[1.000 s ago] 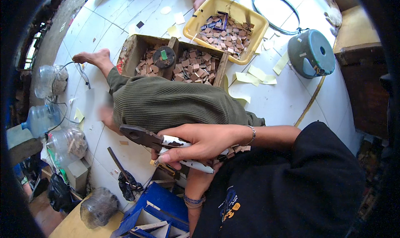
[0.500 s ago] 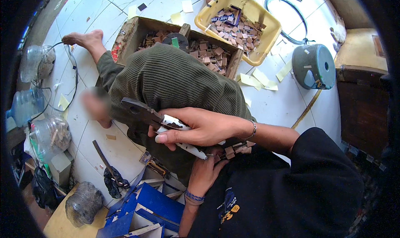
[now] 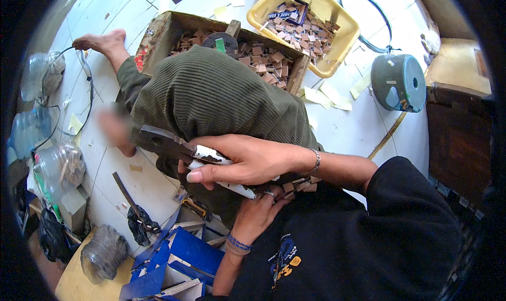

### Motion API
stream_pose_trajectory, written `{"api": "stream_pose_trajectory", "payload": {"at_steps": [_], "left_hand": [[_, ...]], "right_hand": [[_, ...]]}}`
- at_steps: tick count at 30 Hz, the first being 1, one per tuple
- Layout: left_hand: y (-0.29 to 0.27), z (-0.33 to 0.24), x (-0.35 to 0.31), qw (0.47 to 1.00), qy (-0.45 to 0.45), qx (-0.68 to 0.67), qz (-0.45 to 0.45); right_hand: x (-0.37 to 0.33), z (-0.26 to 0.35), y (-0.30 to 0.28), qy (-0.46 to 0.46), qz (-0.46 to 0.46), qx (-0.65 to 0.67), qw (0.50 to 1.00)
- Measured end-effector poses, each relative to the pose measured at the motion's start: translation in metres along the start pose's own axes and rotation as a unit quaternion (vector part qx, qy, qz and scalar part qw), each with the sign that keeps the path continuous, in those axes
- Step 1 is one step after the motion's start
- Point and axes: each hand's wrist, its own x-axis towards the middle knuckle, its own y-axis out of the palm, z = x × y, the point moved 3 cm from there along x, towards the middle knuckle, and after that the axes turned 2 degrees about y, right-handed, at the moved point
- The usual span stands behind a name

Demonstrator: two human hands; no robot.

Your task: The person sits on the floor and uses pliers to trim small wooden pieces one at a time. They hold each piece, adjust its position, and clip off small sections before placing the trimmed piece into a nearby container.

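Observation:
My right hand (image 3: 253,158) is closed round pliers (image 3: 208,153) with a dark metal head and chipped white handles. The jaws point left, over my green corduroy trouser leg. Below it, my left hand (image 3: 255,214) is curled close to my lap, and the end of the lower handle comes up to its fingers. Small brown pieces (image 3: 303,185) stick out beyond those fingers, which seem to hold them; the right hand and the cloth hide part of the grip.
Beyond my knee stands a wooden box (image 3: 179,24) of brown pieces, beside a yellow tub (image 3: 345,45) of more. A green round block (image 3: 398,82) and a coil of wire (image 3: 390,37) lie to the right. Plastic jars (image 3: 60,166) and blue boxes (image 3: 197,253) are at left and below.
Both hands and the pliers have shifted slightly left in the picture. Fewer of the brown pieces show beside the left hand. The right hand keeps its hold on the pliers.

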Motion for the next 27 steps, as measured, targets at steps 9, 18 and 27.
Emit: {"api": "stream_pose_trajectory", "payload": {"at_steps": [9, 18, 27], "left_hand": [[-0.033, 0.002, -0.013, 0.995, -0.028, -0.091, -0.042], [-0.099, 0.023, -0.064, 0.941, -0.074, -0.192, -0.269], [-0.111, 0.036, -0.075, 0.906, -0.078, -0.232, -0.346]], "right_hand": [[-0.005, 0.002, 0.002, -0.014, -0.039, -0.001, 0.999], [-0.013, -0.002, 0.003, -0.037, -0.061, -0.058, 0.996], [-0.011, -0.008, 0.017, -0.047, 0.009, -0.247, 0.968]]}}
